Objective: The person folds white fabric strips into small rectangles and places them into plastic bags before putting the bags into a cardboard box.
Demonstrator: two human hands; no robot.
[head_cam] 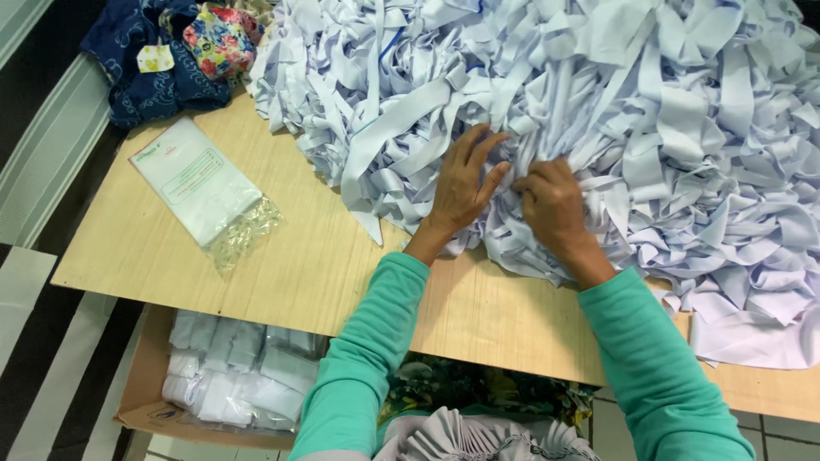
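both hands deep in big heap of white fabric strips [598, 111] covering most of wooden table [299, 265]. left hand [465, 183] flat, fingers spread loosely on strips, gripping nothing visible. right hand [553, 205] curled, fingers pinched into a strip near pile's front edge; exact hold can't tell. looks early: heap still tangled, no sorted stack seen on table. nearby: clear packet w/ white cloth [201, 183] at left, dark blue & floral cloth [171, 51] at far corner, cardboard box of bagged white pieces [231, 371] below. strips overlap heavily, so tangles hinder pulling one free.
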